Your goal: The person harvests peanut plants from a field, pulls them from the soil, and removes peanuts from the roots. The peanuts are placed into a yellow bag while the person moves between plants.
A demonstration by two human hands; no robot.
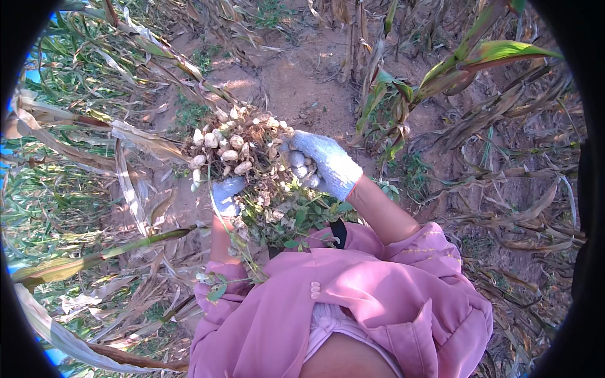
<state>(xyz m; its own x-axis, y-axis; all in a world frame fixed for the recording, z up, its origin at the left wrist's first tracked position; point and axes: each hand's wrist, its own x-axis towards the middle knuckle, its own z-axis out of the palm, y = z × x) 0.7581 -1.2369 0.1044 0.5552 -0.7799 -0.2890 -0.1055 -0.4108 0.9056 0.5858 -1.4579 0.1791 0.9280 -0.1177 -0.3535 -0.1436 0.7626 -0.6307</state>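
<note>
A large bunch of uprooted peanut plants with pods [230,141] is held up before my body, its pods and roots turned away from me and its green leaves [298,212] towards my pink shirt. My left hand [227,196], in a white knitted glove, grips the bunch from the left and below; its fingers are mostly hidden behind the pods. My right hand [324,163], gloved alike, is closed around the right side of the bunch, with several pods by its curled fingers. One loose stem hangs down over my left forearm.
Dry and partly green maize stalks [156,139] lean in from the left, some reaching the bunch. Another maize plant with a green leaf [501,54] stands at the upper right. Reddish bare soil [302,85] runs between the rows, with dry leaves and small weeds.
</note>
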